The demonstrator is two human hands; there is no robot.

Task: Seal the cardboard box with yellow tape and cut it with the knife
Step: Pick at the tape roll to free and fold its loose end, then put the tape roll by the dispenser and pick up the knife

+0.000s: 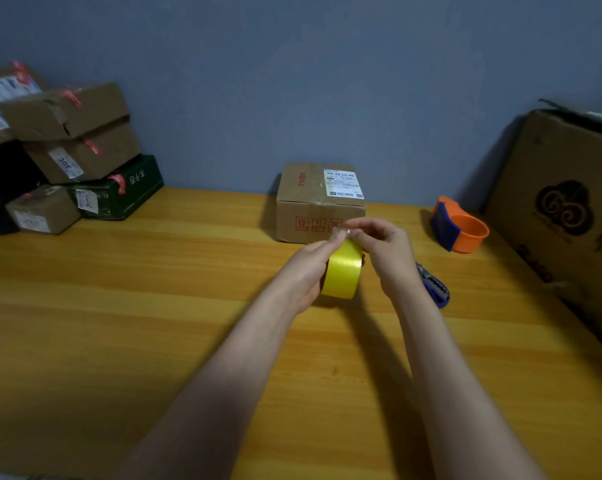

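— Where's the tape?
— My left hand (304,271) grips the glossy yellow tape roll (341,271); my right hand (379,244) pinches its end, near the small brown cardboard box (318,202).
— And nearby?
— Blue-handled knife (434,285) right on the wooden tabletop (154,306), orange dispenser (460,225) farther.

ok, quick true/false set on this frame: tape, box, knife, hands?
1. The left hand holds the yellow tape roll. True.
2. Yellow tape already runs across the cardboard box. False: none shows on the box, the tape is only on the roll.
3. The right hand pinches at the top of the roll. True.
4. The right hand grips the knife. False: it lies on the table, right of the hands.
5. The orange tape dispenser sits on the box. False: it rests on the table, right of the box.
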